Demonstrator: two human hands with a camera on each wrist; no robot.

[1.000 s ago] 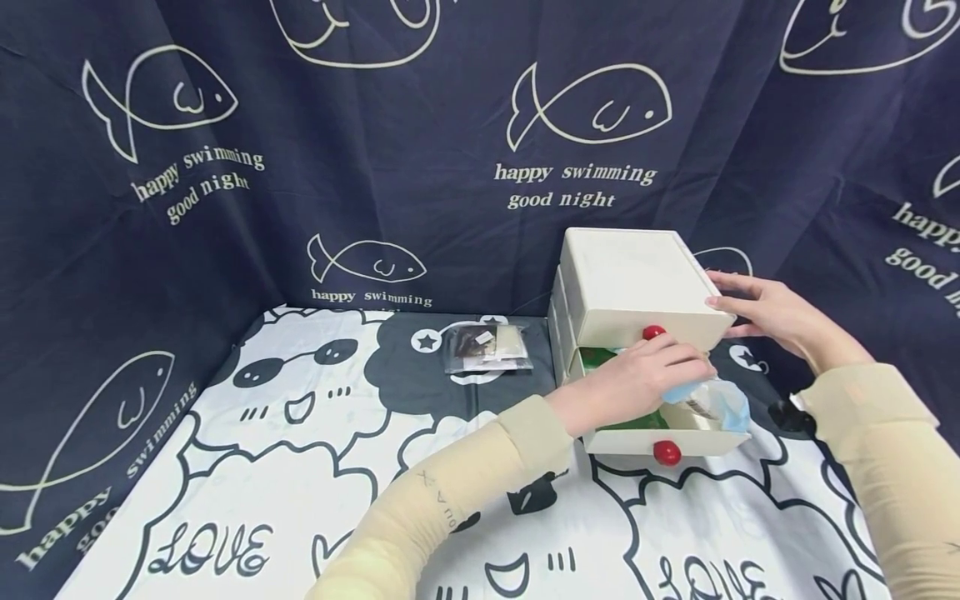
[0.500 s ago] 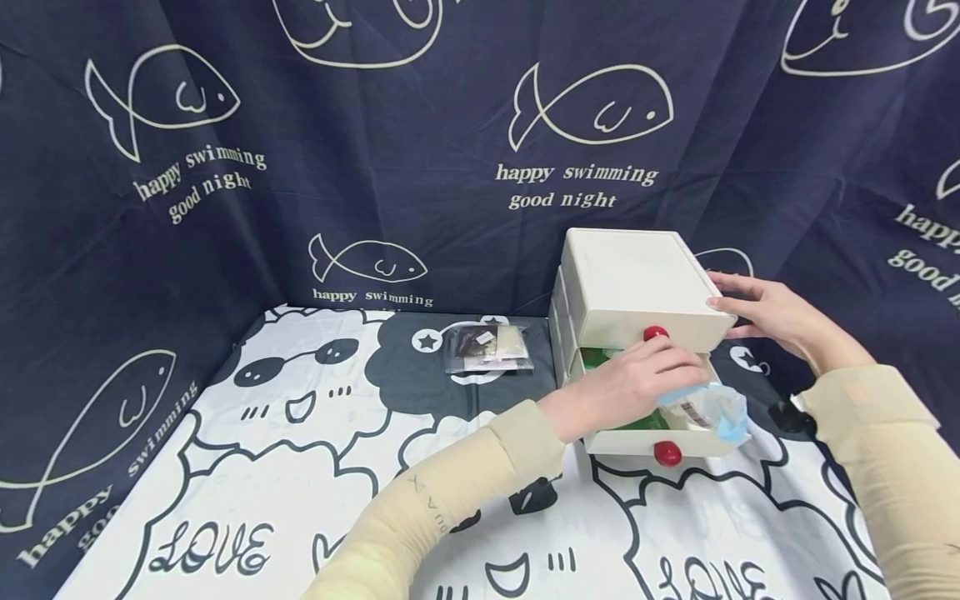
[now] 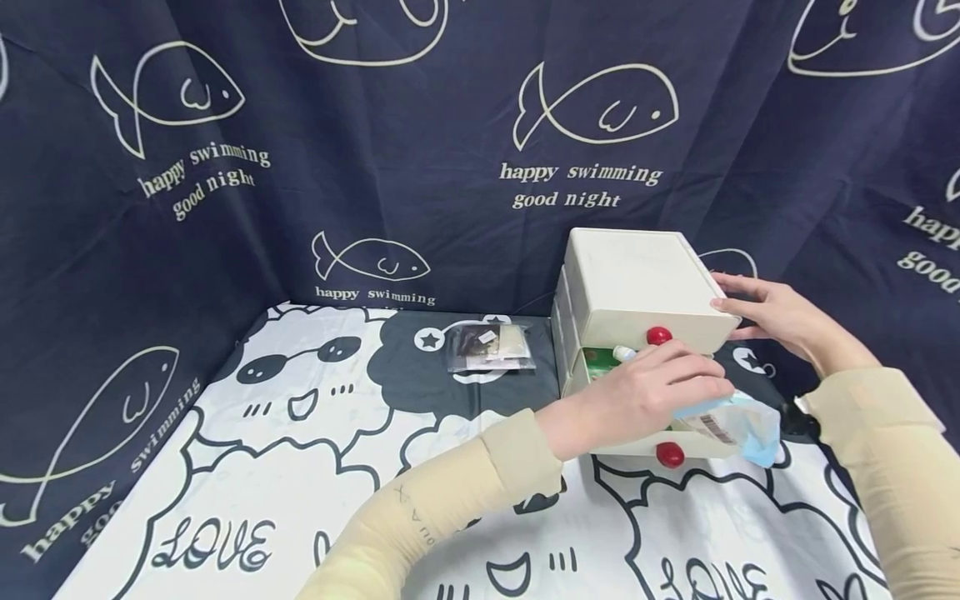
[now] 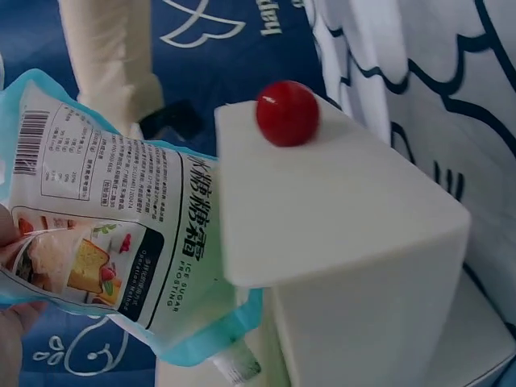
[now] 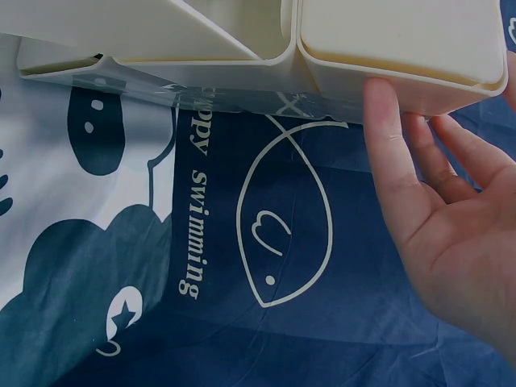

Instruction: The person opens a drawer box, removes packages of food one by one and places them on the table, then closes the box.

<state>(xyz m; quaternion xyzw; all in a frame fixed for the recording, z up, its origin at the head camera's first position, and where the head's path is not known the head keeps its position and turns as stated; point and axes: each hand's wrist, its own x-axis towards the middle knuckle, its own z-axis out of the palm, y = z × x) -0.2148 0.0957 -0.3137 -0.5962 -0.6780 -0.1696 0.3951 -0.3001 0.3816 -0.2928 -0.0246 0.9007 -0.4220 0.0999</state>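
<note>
My left hand (image 3: 645,392) grips a light-blue and white pouch of icing sugar (image 4: 105,185) over a pulled-out drawer (image 3: 637,447) of a white drawer cabinet (image 3: 633,267). The pouch's lower end juts past the drawer's right front corner; its capped spout (image 4: 237,363) points towards the cabinet in the left wrist view. Green packaging (image 3: 602,360) shows inside the drawer, partly hidden by the hand. My right hand (image 3: 780,321) rests its fingertips against the cabinet's right side near the top, fingers mostly straight; in the right wrist view the fingers (image 5: 387,129) touch the white wall.
A flat clear packet (image 3: 491,348) with dark and pale contents lies on the patterned cloth left of the cabinet. The top drawer with its red knob (image 3: 659,335) is closed. A navy fish-print curtain (image 3: 450,208) hangs behind.
The pouch has come up out of the drawer and shifted right and towards me with my left hand, its spout now showing. My right hand stays at the cabinet's side.
</note>
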